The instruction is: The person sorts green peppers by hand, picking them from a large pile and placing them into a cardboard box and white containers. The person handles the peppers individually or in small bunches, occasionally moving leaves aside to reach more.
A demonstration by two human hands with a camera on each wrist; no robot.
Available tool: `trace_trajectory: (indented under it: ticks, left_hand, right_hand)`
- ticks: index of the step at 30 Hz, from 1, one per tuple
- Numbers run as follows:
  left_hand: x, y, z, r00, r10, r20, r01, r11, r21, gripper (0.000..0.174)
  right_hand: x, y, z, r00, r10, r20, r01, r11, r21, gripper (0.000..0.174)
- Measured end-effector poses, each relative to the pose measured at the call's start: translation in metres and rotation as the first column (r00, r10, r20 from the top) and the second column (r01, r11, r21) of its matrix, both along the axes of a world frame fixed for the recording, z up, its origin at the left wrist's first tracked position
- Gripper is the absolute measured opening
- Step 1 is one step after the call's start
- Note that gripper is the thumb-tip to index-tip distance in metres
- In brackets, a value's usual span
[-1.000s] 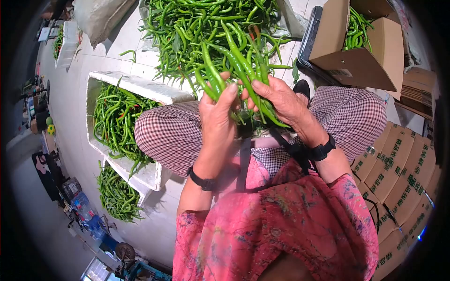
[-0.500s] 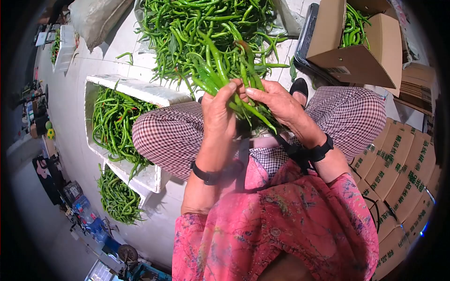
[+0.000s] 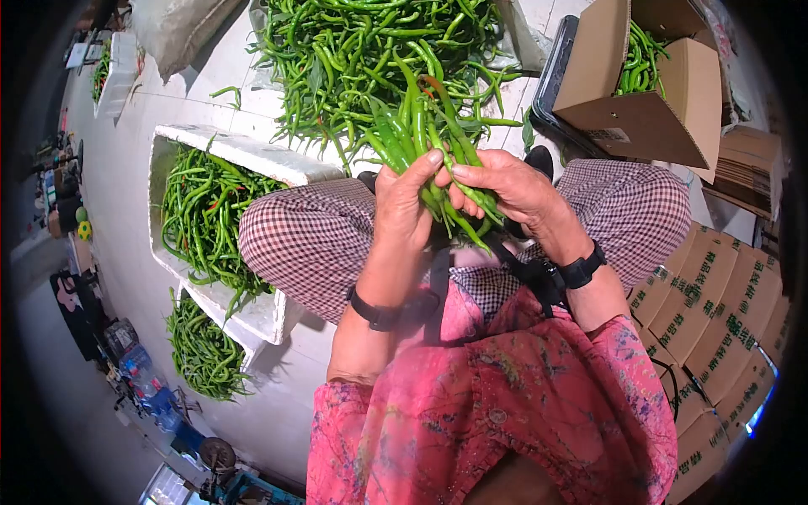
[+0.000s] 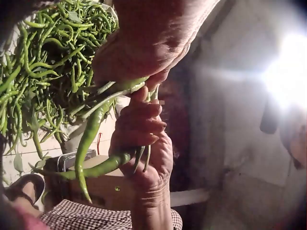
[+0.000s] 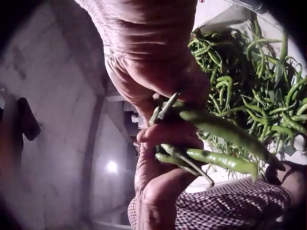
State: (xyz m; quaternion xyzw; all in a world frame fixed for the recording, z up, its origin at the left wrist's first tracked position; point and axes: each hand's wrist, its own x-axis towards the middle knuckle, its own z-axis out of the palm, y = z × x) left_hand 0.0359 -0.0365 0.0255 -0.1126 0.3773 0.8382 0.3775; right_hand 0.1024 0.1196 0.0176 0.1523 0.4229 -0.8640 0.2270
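Note:
In the head view my left hand (image 3: 399, 206) grips a few long green chili peppers (image 3: 389, 141), their tips pointing away from me. Close beside it, my right hand (image 3: 520, 192) holds another small bunch of green chili peppers (image 3: 461, 139), thumb laid across them. One pepper there has a brownish-red end. The fingers of both hands meet between the bunches. From the left wrist, the right hand (image 4: 144, 129) shows curled fingers with stems poking out below. The right wrist view has thick peppers (image 5: 225, 132) jutting from the grip.
A large heap of green chili peppers (image 3: 370, 67) lies on the floor ahead. Left stand white foam boxes (image 3: 252, 156) with more peppers. At the right are an open cardboard box (image 3: 635, 126) holding peppers and printed flattened cartons (image 3: 715, 311). A sack (image 3: 177, 34) leans at the upper left.
The hands have drawn closer together, and the peppers between them have gathered from a wider spread into tighter bunches. Both hands still hold peppers.

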Motion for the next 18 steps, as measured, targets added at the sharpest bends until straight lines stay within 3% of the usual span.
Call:
trace_trajectory:
  ticks: [3, 6, 8, 13, 16, 18]
  left_hand:
    - [-0.001, 0.000, -0.005, 0.990, 0.119, -0.079, -0.125, 0.989, -0.074, 0.022]
    - [-0.004, -0.003, -0.005, 0.994, 0.084, -0.071, -0.089, 0.994, -0.063, 0.025]
    - [-0.003, -0.005, -0.006, 0.999, 0.035, -0.031, -0.035, 0.999, -0.015, 0.027]
    - [0.001, -0.004, -0.004, 0.997, 0.069, -0.032, -0.067, 0.996, 0.067, 0.023]
    - [-0.003, -0.006, -0.014, 0.973, 0.229, -0.011, -0.229, 0.971, -0.070, 0.022]
    - [-0.001, -0.005, -0.033, 0.967, 0.255, -0.023, -0.256, 0.967, -0.015, 0.021]
  right_hand:
    - [0.000, -0.003, 0.004, 0.999, -0.018, 0.026, 0.017, 1.000, 0.026, 0.036]
    - [0.002, -0.002, 0.013, 0.998, -0.031, 0.054, 0.028, 0.998, 0.059, 0.035]
    - [0.001, -0.002, 0.019, 0.997, 0.071, 0.016, -0.072, 0.997, 0.042, 0.033]
    - [-0.007, -0.003, 0.026, 0.992, 0.124, 0.037, -0.127, 0.984, 0.122, 0.032]
    - [-0.025, -0.002, 0.045, 0.994, 0.113, 0.005, -0.113, 0.985, 0.128, 0.032]
    - [-0.044, -0.009, 0.066, 0.989, 0.137, -0.055, -0.125, 0.975, 0.184, 0.036]
